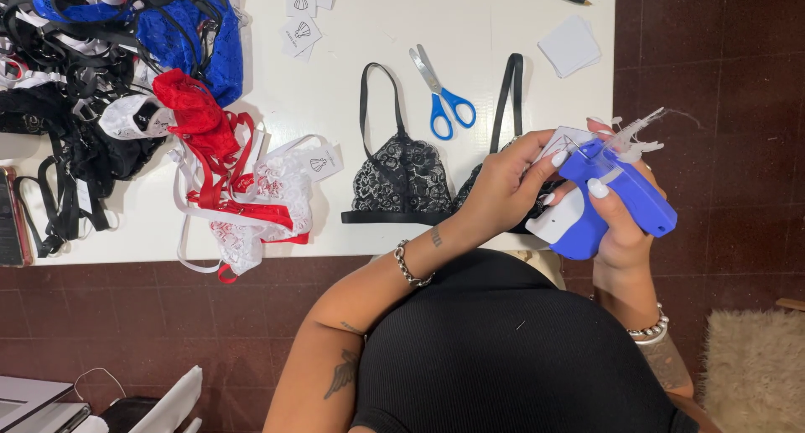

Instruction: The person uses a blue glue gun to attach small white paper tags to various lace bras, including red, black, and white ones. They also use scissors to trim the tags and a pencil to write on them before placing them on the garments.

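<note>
Right hand [625, 219] grips a blue tagging gun [612, 194]; left hand [503, 186] pinches a white tag [563, 140] against it.

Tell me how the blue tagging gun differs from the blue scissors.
The tagging gun is held up off the table in both hands, right hand gripping it and left hand at its front; the scissors lie untouched on the white table. The gun is bulky, blue and white plastic; the scissors are slim, with bare metal blades. Both have bright blue plastic.
</note>
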